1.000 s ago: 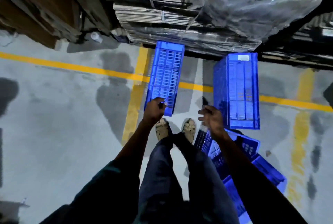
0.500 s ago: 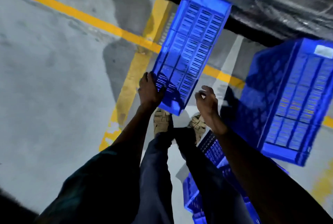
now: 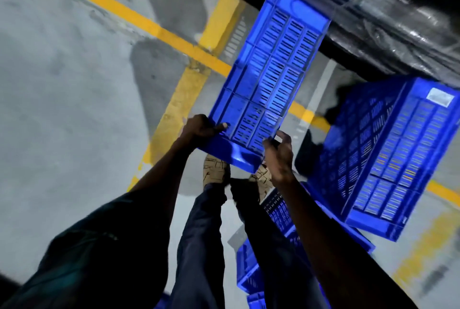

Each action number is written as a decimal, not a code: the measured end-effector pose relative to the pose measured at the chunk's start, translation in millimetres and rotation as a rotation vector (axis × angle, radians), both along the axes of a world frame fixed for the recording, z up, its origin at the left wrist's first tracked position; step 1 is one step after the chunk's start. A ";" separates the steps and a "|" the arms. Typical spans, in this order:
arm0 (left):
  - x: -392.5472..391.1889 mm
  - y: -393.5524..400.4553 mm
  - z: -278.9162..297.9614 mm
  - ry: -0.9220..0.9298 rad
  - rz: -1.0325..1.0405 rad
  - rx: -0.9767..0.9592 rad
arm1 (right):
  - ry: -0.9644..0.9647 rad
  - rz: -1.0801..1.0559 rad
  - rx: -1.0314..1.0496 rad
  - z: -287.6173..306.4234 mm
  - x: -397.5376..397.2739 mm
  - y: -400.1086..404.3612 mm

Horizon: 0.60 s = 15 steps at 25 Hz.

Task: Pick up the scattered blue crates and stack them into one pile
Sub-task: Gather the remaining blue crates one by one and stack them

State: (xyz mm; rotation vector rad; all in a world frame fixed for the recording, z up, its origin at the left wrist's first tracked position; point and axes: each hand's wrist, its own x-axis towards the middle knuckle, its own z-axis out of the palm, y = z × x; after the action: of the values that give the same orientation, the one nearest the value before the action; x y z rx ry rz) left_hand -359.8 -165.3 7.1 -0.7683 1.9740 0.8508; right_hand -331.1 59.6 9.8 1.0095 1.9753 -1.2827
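A long blue slatted crate (image 3: 268, 74) stands on edge in front of me, its near end lifted over my shoes. My left hand (image 3: 201, 129) grips its near left corner, thumb on the slatted face. My right hand (image 3: 280, 154) curls around the near right corner of the same crate. To the right a second blue crate (image 3: 398, 157) lies tipped on its side, a white label near its far corner. Beneath and behind it more blue crates (image 3: 276, 211) lie by my right leg, partly hidden by my right arm.
Grey concrete floor with yellow painted lines (image 3: 124, 13) crossing at the left of the held crate. Plastic-wrapped pallet loads (image 3: 373, 17) fill the top right, close behind the crate's far end. My shoes (image 3: 215, 169) stand just under the crate's near end.
My right hand has come in and closed on the crate's near right corner. The crate's near end has risen toward me, and my view has tipped further down and closer.
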 end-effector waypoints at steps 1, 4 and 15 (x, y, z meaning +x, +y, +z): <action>-2.8 2.6 16.1 0.048 -0.048 -0.006 | 0.033 -0.001 -0.006 10.8 3.6 1.1; -9.5 11.7 72.1 0.183 -0.038 -0.012 | 0.094 -0.051 -0.011 44.2 4.3 0.7; 84.8 -29.0 222.6 0.099 0.618 0.103 | 0.258 0.114 -0.124 219.9 26.8 -31.8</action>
State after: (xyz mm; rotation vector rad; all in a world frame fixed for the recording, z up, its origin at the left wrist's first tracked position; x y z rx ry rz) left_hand -275.0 -194.3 229.8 -1.3260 1.7706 1.3563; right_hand -304.3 27.8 229.7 0.6898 2.0789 -1.5123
